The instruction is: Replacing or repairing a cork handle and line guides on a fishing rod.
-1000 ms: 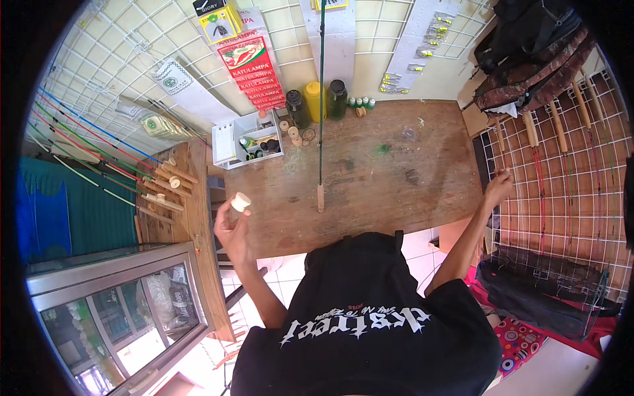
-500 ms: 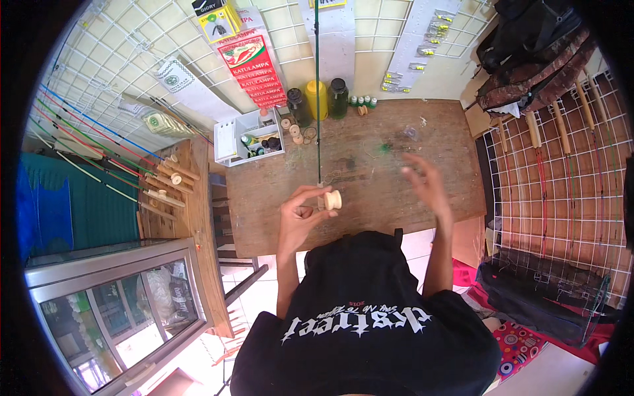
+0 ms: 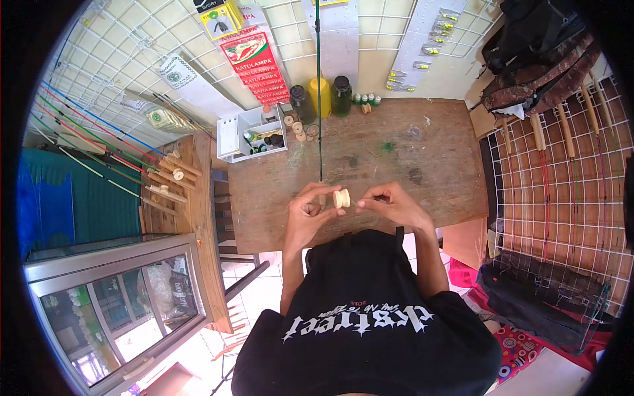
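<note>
Head view, table: a worn wooden table (image 3: 436,175) stood in the middle.
Spool: a pale, grooved spool (image 3: 341,198) was held above the table's near part, between the two hands.
Left hand: the left hand (image 3: 308,214) had thumb and fingers clamped on the spool's left side; those fingers hid part of it.
Right hand: the right hand (image 3: 393,204) was just right of the spool, above the table, its fingertips together and apart from the spool; whether anything thin lay between them could not be told.
Rod: a dark green rod (image 3: 319,148) ran over the table's far edge; its upper end was cut off and its lower end lay partly hidden behind the left hand.
Box: at the table's far left corner, a white compartment box (image 3: 259,156) held small items too jumbled to make out.
Bags: right of the table, dark bags (image 3: 528,72) were partly lost in the fisheye's black rim.
Writing: large white lettering crossed a black shirt (image 3: 350,277) at the table's near side, upside down; red printed packets (image 3: 254,63) hung beyond the table.
</note>
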A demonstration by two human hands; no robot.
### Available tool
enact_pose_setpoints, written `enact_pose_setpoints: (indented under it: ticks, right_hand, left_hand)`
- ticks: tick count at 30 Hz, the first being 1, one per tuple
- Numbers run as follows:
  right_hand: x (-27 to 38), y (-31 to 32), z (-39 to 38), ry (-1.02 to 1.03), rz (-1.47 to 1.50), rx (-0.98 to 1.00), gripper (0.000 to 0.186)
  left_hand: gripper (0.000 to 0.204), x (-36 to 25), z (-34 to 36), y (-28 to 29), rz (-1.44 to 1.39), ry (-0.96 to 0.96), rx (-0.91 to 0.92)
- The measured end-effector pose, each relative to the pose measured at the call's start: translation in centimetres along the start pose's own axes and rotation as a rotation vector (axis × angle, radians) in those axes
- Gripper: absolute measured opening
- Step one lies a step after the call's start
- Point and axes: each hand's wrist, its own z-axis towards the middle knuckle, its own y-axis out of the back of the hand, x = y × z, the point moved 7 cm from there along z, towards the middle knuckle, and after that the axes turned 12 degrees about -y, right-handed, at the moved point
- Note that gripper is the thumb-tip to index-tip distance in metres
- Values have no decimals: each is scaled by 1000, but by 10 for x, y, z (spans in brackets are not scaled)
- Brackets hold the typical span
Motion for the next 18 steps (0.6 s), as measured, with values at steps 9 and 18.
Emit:
enact_pose_setpoints:
  ticks: [9,18]
  right_hand:
    - [5,79,-34,237,406,-264,23]
    - [-40,184,-80,287,292,-1048,29]
  left_hand:
    - [40,6,-5,13,-53,31,0]
    - [38,17,-11,43,6,12,-178]
